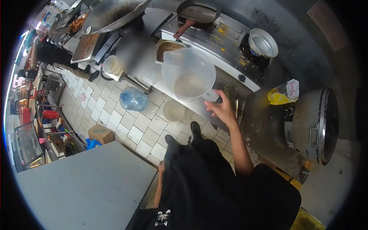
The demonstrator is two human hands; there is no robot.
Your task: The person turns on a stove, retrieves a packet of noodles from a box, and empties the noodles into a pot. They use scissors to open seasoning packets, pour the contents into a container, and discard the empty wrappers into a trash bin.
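My right hand [223, 109] reaches to the handle of a large translucent plastic jug [174, 71]. Its thumb and fingers are spread apart around the end of the handle. I cannot make out how firmly they touch it. The jug stands upright at the front edge of the steel counter, with its wide mouth towards me. Low at my side, my left hand [161, 167] shows only in part, beside the edge of a grey flat surface [88, 184]. Its fingers are too small and hidden to read.
A metal pot [263, 43] sits on a lit burner, and a dark pan [199, 14] is farther left. To the right are a yellow-and-clear packet [283, 93] and a big lidded cooker [308, 126]. A water bottle [133, 99] and a bucket [174, 111] stand on the tiled floor.
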